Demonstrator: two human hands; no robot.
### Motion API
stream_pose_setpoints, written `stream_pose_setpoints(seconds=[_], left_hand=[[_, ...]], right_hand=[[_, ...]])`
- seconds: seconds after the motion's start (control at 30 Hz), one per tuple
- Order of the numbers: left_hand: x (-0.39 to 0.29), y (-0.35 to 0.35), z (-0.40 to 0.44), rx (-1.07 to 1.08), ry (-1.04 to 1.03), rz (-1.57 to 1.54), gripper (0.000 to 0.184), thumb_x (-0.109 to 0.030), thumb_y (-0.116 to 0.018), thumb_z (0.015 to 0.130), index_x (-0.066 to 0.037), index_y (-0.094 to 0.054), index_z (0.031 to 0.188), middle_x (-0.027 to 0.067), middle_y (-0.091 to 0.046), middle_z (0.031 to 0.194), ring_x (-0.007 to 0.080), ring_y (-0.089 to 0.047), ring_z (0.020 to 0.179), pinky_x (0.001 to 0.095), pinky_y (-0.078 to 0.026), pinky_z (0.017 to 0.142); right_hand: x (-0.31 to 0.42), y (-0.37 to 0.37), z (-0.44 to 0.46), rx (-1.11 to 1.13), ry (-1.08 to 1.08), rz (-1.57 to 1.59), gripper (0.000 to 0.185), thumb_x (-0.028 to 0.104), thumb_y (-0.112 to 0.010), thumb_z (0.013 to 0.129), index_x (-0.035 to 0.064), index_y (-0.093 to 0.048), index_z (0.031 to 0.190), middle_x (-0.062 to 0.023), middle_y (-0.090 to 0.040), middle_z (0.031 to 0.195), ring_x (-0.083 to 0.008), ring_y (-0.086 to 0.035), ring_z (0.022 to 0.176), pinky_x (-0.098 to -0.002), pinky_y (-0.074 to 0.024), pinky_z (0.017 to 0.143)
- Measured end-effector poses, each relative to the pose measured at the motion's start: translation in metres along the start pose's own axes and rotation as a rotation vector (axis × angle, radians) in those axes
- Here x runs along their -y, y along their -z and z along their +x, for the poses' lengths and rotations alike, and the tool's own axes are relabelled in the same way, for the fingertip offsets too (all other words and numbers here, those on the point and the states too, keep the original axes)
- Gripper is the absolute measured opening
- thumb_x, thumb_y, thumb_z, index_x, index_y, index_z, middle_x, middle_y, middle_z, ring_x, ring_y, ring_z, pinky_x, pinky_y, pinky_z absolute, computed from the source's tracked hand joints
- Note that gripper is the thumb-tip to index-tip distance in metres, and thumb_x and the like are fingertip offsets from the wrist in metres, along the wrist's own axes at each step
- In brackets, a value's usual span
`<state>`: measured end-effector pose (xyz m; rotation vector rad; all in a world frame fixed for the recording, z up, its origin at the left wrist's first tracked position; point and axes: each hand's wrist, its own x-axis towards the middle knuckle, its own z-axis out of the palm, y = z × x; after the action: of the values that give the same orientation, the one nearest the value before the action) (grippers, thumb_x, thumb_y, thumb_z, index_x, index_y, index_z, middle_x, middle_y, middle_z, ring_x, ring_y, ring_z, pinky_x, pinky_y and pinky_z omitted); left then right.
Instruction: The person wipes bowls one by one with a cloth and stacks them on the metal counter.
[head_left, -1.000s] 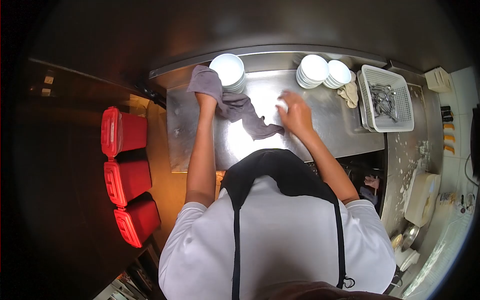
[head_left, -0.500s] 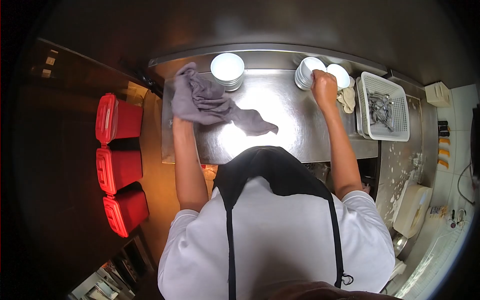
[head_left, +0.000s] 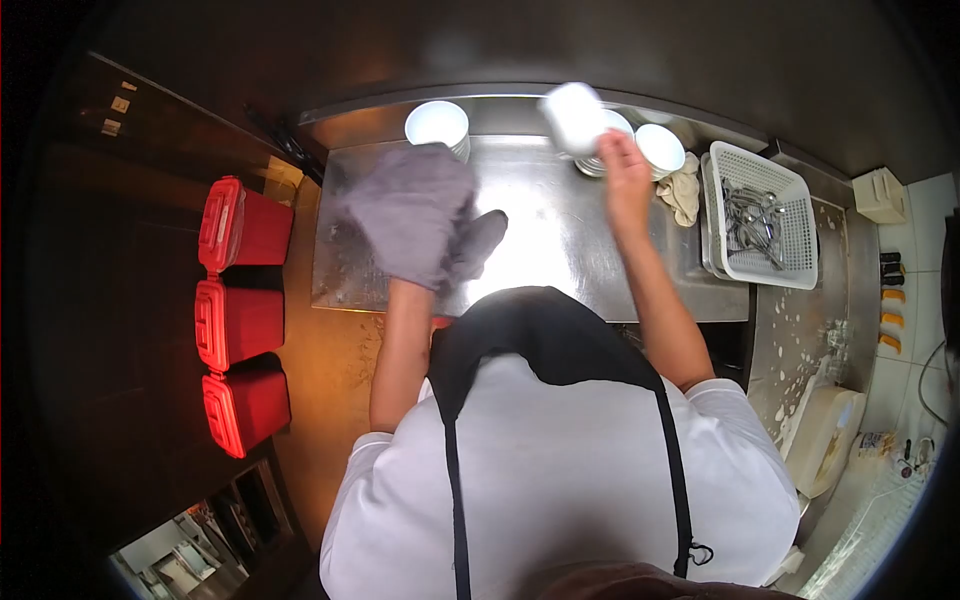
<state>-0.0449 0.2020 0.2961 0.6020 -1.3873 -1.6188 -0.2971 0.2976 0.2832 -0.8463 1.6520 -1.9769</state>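
A grey-purple cloth (head_left: 415,210) covers my left hand, which holds it over the left part of the steel counter (head_left: 550,250); the fingers are hidden beneath it. My right hand (head_left: 625,180) grips a white bowl (head_left: 575,115), tilted and blurred by motion, at its edge. Below the lifted bowl stands a stack of white bowls (head_left: 592,168), partly hidden. Just right of my right hand is another white bowl stack (head_left: 660,150). A third stack of white bowls (head_left: 437,124) stands behind the cloth.
A cream cloth (head_left: 680,193) lies beside the right stack. Farther right is a white perforated basket (head_left: 808,230) holding metal cutlery (head_left: 755,225). Three red lidded bins (head_left: 245,315) line the left side. A raised steel ledge (head_left: 480,92) runs along the counter's back.
My right hand has lifted a bowl from its stack and moved left with it. The grey cloth has shifted right and now wraps over my left hand, its loose end drawn in.
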Motion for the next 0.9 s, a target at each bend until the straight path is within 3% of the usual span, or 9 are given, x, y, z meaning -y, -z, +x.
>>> stream_pose_setpoints(seconds=[0.13, 0.2, 0.3, 0.37, 0.4, 0.47, 0.7, 0.8, 0.9], left_hand=[[-0.003, -0.052, -0.012, 0.057, -0.014, 0.215, 0.078, -0.051, -0.071, 0.083, -0.001, -0.046, 0.137, 0.0129, -0.057, 0.135, 0.0251, -0.051, 0.129, 0.0451, -0.043, 0.11], [-0.003, -0.037, -0.007, 0.134, -0.479, 1.378, 0.1, -0.057, -0.085, 0.066, 0.001, -0.044, 0.136, 0.0138, -0.057, 0.132, 0.0265, -0.052, 0.128, 0.0431, -0.043, 0.108], [-0.04, -0.07, -0.018, -0.253, -0.585, 0.612, 0.08, -0.05, -0.078, 0.076, -0.011, -0.052, 0.14, 0.0077, -0.057, 0.137, 0.0287, -0.053, 0.126, 0.0451, -0.041, 0.107], [-0.082, -0.059, -0.015, -0.508, -0.075, -0.447, 0.081, -0.054, -0.07, 0.083, -0.006, -0.045, 0.144, 0.0101, -0.055, 0.137, 0.029, -0.052, 0.126, 0.0442, -0.039, 0.109], [-0.096, -0.052, -0.01, -0.587, -0.085, -0.586, 0.081, -0.056, -0.067, 0.084, -0.006, -0.046, 0.144, 0.0104, -0.055, 0.137, 0.0292, -0.052, 0.126, 0.0444, -0.039, 0.109], [-0.112, -0.023, -0.004, -0.631, -0.252, -0.481, 0.081, -0.06, -0.062, 0.085, -0.006, -0.047, 0.143, 0.0109, -0.055, 0.138, 0.0294, -0.053, 0.126, 0.0449, -0.04, 0.109], [-0.102, 0.043, 0.007, -0.684, -0.328, -0.434, 0.086, -0.074, -0.045, 0.088, -0.008, -0.049, 0.143, 0.0128, -0.055, 0.14, 0.0303, -0.053, 0.128, 0.0466, -0.043, 0.11], [-0.062, 0.036, -0.001, -0.535, -0.226, -0.352, 0.09, -0.081, -0.037, 0.09, -0.009, -0.051, 0.143, 0.0136, -0.055, 0.14, 0.0307, -0.053, 0.128, 0.0473, -0.044, 0.11], [-0.038, 0.009, -0.021, -0.265, -0.212, -0.203, 0.069, -0.056, -0.044, 0.099, -0.004, -0.047, 0.145, 0.0136, -0.054, 0.142, 0.0285, -0.053, 0.131, 0.043, -0.042, 0.113]], right_hand=[[0.026, -0.033, -0.038, 0.604, 0.66, -0.337, 0.013, 0.013, -0.074, 0.088, 0.0035, -0.075, 0.097, -0.0131, -0.073, 0.109, -0.0341, -0.064, 0.114, -0.0487, -0.043, 0.111], [0.034, -0.034, -0.044, 0.497, 0.761, -0.394, 0.051, 0.026, -0.085, 0.077, 0.0057, -0.068, 0.121, -0.018, -0.062, 0.135, -0.0362, -0.055, 0.131, -0.05, -0.0373, 0.115], [0.018, -0.04, -0.058, 0.48, 0.394, -0.115, 0.087, 0.037, -0.092, 0.069, 0.0032, -0.053, 0.14, -0.0243, -0.049, 0.149, -0.0381, -0.048, 0.138, -0.0453, -0.0356, 0.117], [-0.011, -0.032, -0.073, 0.752, 0.024, -0.112, 0.096, 0.041, -0.091, 0.07, -0.0021, -0.046, 0.144, -0.0276, -0.054, 0.142, -0.0377, -0.054, 0.133, -0.041, -0.0411, 0.111], [-0.025, -0.029, -0.074, 1.002, -0.068, -0.207, 0.084, 0.04, -0.089, 0.074, -0.003, -0.054, 0.137, -0.0274, -0.063, 0.129, -0.0338, -0.064, 0.119, -0.0424, -0.0476, 0.1], [-0.068, -0.024, -0.089, 1.168, -0.042, -0.081, 0.047, 0.033, -0.081, 0.085, -0.004, -0.067, 0.109, -0.0193, -0.071, 0.101, -0.0213, -0.066, 0.092, -0.0365, -0.0509, 0.086], [0.04, 0.017, -0.052, 0.783, -0.432, 0.225, 0.036, 0.024, -0.072, 0.094, -0.0005, -0.064, 0.119, -0.0116, -0.071, 0.106, -0.0197, -0.065, 0.106, -0.0391, -0.049, 0.097], [0.12, -0.017, -0.036, 0.814, 0.555, 0.206, 0.026, 0.018, -0.069, 0.092, 0.0029, -0.065, 0.112, -0.0123, -0.069, 0.106, -0.023, -0.064, 0.108, -0.0422, -0.0492, 0.098], [0.152, -0.073, -0.032, 0.847, 1.227, -0.213, 0.025, 0.02, -0.07, 0.085, 0.0044, -0.064, 0.105, -0.0119, -0.064, 0.101, -0.0312, -0.062, 0.102, -0.0433, -0.0505, 0.092]])
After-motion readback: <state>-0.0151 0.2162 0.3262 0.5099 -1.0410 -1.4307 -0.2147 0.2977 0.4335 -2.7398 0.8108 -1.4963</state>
